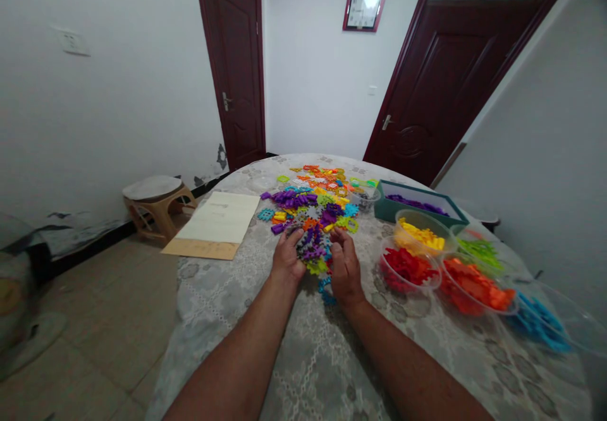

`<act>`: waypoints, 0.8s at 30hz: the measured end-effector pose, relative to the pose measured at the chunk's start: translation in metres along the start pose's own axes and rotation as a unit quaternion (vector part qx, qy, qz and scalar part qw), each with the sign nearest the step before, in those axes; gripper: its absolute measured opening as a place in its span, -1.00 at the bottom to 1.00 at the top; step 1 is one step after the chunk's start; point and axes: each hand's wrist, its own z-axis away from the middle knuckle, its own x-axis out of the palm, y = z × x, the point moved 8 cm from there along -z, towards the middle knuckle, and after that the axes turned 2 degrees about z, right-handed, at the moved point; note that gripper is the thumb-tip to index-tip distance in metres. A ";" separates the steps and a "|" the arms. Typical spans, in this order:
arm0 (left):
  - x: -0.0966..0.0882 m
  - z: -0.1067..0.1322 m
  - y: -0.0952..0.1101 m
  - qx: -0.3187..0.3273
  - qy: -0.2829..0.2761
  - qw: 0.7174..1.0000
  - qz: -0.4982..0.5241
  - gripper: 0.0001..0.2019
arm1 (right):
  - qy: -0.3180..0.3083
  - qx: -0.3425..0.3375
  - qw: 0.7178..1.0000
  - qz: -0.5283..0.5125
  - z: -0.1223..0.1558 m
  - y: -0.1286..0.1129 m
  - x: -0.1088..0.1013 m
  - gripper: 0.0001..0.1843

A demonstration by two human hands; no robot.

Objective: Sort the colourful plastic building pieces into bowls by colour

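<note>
A heap of colourful plastic gear pieces (313,212) lies on the table in front of me. At its near end is a cluster of purple, grey and green gear pieces (313,244), between my two hands. My left hand (288,255) curls around the left side of this cluster, its thumb and fingers closed against the pieces. On the right, my right hand (346,264) has its fingers bent inward beside the cluster; its fingertips are partly hidden, so what they grip is unclear. Below the cluster, a blue gear piece (326,291) shows next to my right hand.
Clear tubs of yellow pieces (422,236), red pieces (410,266), orange pieces (478,285) and blue pieces (540,323) stand at right. Behind them is a green box (420,211) with purple pieces. A paper sheet (218,222) lies left, and a stool (159,203) stands beyond.
</note>
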 end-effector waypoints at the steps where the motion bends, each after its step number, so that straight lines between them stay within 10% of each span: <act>1: 0.001 0.000 0.001 0.001 0.000 1.000 0.007 -0.59 | -0.021 -0.034 0.999 0.018 0.005 -0.007 0.006 -0.48; 6: 0.004 0.004 -0.012 -0.047 -0.008 0.998 0.037 -0.68 | -0.047 -0.136 0.986 0.088 0.013 -0.030 0.025 -0.48; 24: 0.020 0.031 -0.046 -0.094 -0.079 0.992 0.011 -0.65 | 0.033 -0.139 0.982 0.125 -0.009 -0.020 0.005 -0.51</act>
